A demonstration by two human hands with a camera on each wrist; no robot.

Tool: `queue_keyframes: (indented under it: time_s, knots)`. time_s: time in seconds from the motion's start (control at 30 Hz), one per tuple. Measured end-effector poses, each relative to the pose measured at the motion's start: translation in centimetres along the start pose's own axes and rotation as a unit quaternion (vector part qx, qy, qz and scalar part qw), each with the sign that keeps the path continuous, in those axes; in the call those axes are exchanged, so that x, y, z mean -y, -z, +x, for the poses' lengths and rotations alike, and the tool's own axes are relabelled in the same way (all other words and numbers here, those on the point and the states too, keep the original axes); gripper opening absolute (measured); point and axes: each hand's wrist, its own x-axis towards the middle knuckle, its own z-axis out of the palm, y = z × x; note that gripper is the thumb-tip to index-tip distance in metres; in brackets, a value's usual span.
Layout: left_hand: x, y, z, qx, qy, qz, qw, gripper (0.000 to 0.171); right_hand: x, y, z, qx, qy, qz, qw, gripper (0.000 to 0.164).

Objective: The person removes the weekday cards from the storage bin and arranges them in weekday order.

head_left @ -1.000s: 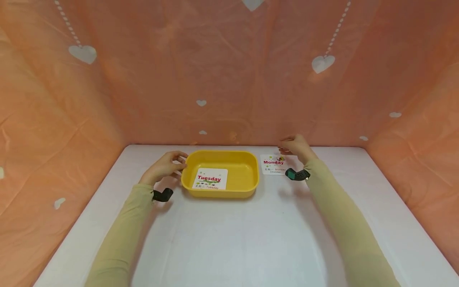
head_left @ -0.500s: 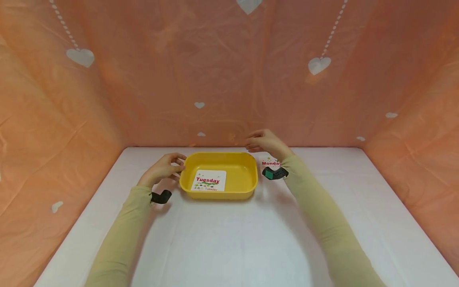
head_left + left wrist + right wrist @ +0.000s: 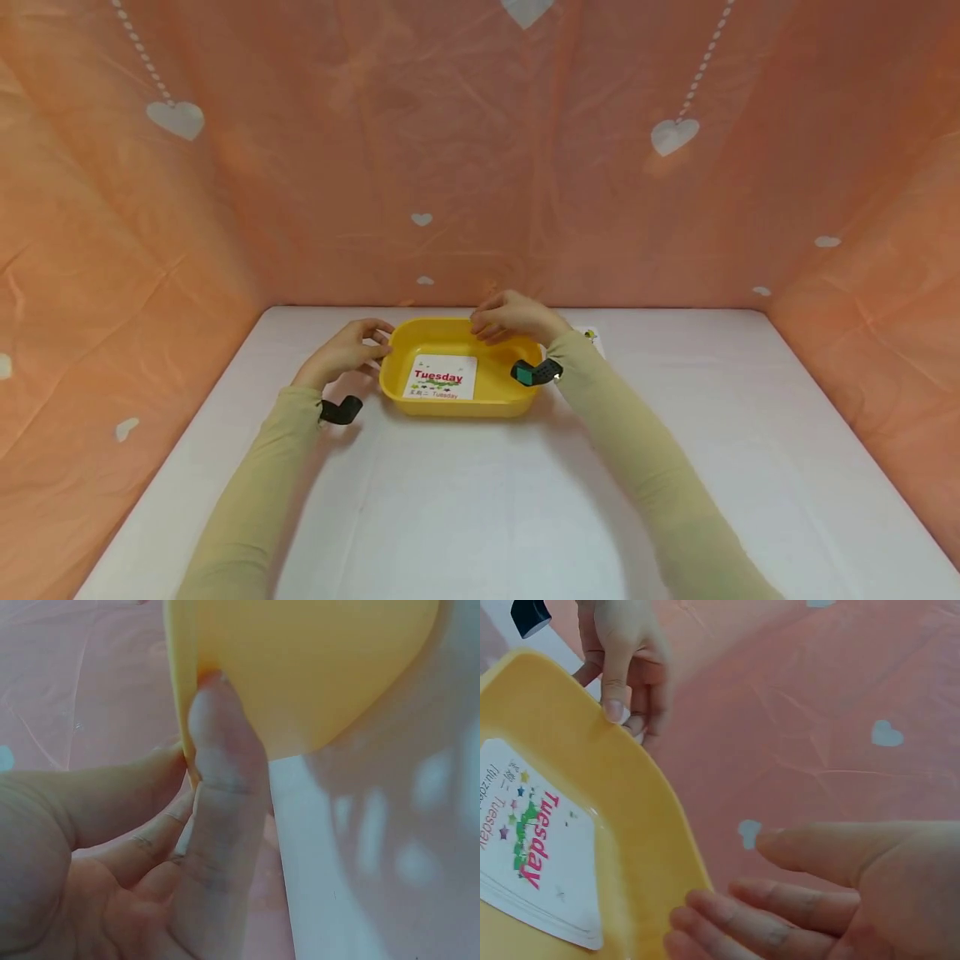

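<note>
A yellow plastic basin [image 3: 465,408] stands on the table, and inside it on the left lies a white card printed "Tuesday" [image 3: 441,377]. My left hand [image 3: 337,350] pinches the basin's left rim; the left wrist view has the fingers [image 3: 225,742] against the yellow wall. Over the basin's back right part is my right hand [image 3: 513,317], its fingers loosely bent with nothing between them. In the right wrist view the right fingertips [image 3: 697,900] are near the basin's rim. A second white card [image 3: 590,336] lies right of the basin, mostly hidden by my right arm.
The white table [image 3: 465,508] runs back to an orange cloth wall [image 3: 360,167] with pale hearts. Similar cloth closes off the left and right sides. Each wrist wears a black band, such as the right wristband [image 3: 543,372].
My right hand has moved left from above the "Monday" card to over the basin, and the arm now covers most of that card. My left hand stays on the rim.
</note>
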Motion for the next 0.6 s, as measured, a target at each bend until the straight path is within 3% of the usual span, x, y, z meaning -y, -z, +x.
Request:
queue_keyframes:
  time_s: [0.37, 0.6]
  knots:
    - [0.2, 0.0, 0.0, 0.012, -0.024, -0.018, 0.9995, 0.044, -1.8, -1.2, 0.5, -0.013, -0.064, -0.019, 0.998, 0.038]
    - [0.2, 0.1, 0.0, 0.007, -0.014, -0.011, 0.9998, 0.043, -2.1, -1.2, 1.2, -0.012, -0.091, -0.048, 0.995, 0.038]
